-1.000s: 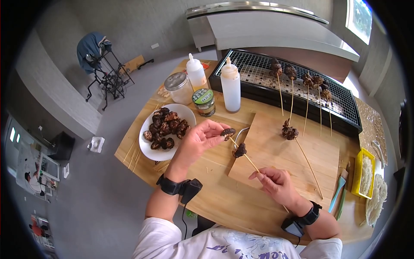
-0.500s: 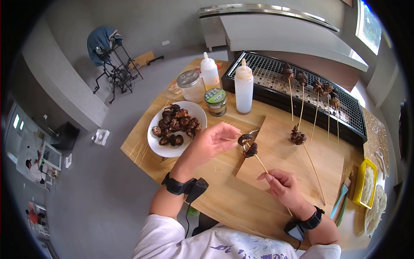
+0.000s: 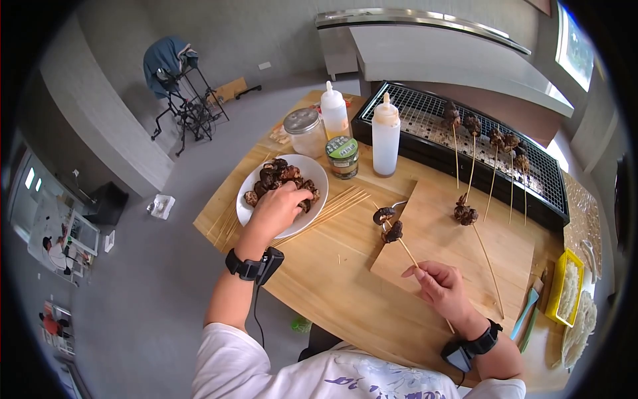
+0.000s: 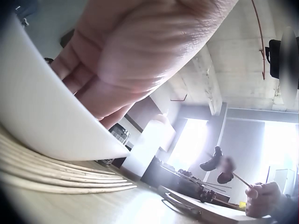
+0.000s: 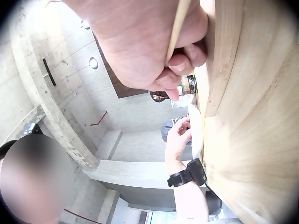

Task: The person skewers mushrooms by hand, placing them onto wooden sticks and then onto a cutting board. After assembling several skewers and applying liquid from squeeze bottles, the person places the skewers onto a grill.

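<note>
My right hand (image 3: 442, 287) pinches a bamboo skewer (image 3: 407, 254), held slantwise over the front edge of the cutting board. Two dark grilled mushrooms (image 3: 393, 231) sit on its upper part, one above the other. My left hand (image 3: 274, 211) reaches over the rim of a white plate (image 3: 247, 211), its fingers down among a pile of browned mushrooms (image 3: 272, 174). In the left wrist view, the plate's white side (image 4: 42, 107) hides the fingertips. Another skewer of mushrooms (image 3: 466, 213) lies on the cutting board (image 3: 425, 256).
Several mushroom skewers rest on a black grill (image 3: 425, 123) at the back. Two squeeze bottles (image 3: 385, 143), a lidded jar (image 3: 306, 136) and a green-labelled tin (image 3: 343, 159) stand beyond the plate. Bare skewers (image 3: 335, 207) lie beside it. At right are a blue brush (image 3: 528, 309) and yellow basket (image 3: 558, 292).
My left hand has left the skewer's tip and moved left to the plate of mushrooms. The upper mushroom, earlier at its fingertips, stays on the skewer. My right hand keeps its hold.
</note>
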Tool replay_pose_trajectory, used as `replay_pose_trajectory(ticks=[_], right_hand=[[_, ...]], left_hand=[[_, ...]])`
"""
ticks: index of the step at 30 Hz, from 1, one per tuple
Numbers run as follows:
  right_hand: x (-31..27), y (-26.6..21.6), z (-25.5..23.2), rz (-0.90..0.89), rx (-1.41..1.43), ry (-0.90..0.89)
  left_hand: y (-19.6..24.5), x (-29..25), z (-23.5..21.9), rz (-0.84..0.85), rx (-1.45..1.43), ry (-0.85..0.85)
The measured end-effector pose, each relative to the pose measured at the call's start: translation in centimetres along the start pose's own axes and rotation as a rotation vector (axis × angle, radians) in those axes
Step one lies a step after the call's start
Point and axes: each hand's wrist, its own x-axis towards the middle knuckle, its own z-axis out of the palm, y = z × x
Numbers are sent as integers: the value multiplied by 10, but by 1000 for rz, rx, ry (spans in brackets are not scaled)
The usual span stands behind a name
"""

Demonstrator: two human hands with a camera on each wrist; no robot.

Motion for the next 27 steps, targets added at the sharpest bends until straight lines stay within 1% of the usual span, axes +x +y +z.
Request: replay_pose_trajectory(ticks=[1, 3, 7, 9, 10, 12, 13, 15, 16, 18, 19, 21, 24, 26, 27], right_hand=[[0, 0, 1, -4, -2, 3], [0, 0, 1, -10, -3, 6], [0, 1, 0, -10, -15, 7], [0, 1, 0, -12, -22, 9], [1, 1, -1, -13, -23, 6], [0, 1, -1, -14, -24, 2], [0, 0, -1, -6, -21, 1], [0, -1, 0, -1, -18, 1], [0, 0, -1, -8, -31, 1], [0, 0, -2, -17, -43, 6], [0, 0, -2, -22, -56, 5], [-1, 1, -1, -30, -69, 9], [-3, 1, -1, -51, -53, 17], [-4, -1, -1, -29, -121, -11], [-5, -1, -2, -32, -118, -1]], left_hand=[[0, 0, 3, -2, -1, 0], [-1, 2, 7, -35, 115, -45], [-4, -1, 1, -33, 158, -71], [-9, -3, 0, -40, 11, -14], [-10, -4, -1, -40, 12, -15], [-9, -6, -7, -135, -118, -7], [-7, -8, -11, -136, -119, -7], [-2, -11, -20, -244, -340, -4], [-2, -12, -21, -240, -340, -4], [-2, -14, -22, -271, -845, -22], [1, -14, -21, -267, -845, -23], [9, -10, -20, -94, -1095, -48], [25, 0, -14, 2, -1097, -93], [31, 8, -7, 76, -1074, -117], [35, 13, -5, 86, -1073, -124]])
